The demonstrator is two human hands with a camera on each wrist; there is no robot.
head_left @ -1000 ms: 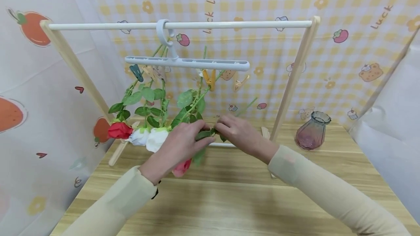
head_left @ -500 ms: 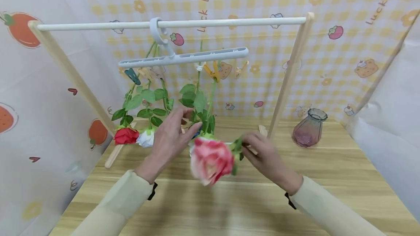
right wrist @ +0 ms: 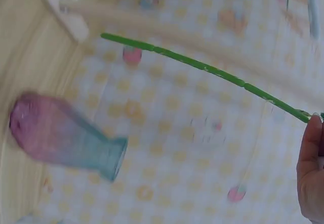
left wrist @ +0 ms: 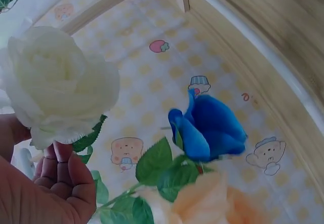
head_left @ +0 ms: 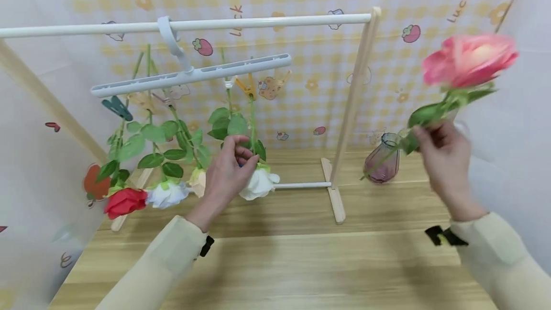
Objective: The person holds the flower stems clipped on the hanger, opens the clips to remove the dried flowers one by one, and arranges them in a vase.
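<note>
Just below and left of the right hand (head_left: 443, 157) stands the vase (head_left: 383, 159) — the pink rose (head_left: 469, 63) is pinched by its stem, bloom uppermost; the left hand (head_left: 225, 176) touches the white rose (head_left: 259, 184), fingers loosely curled.

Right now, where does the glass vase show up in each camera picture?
Head: vase stands right of centre on the table, beside the rack's post.
Left wrist: not in it.
Right wrist: vase at lower left, blurred, seen sideways.
Shared landmark: the pink rose's green stem near the vase.
</note>
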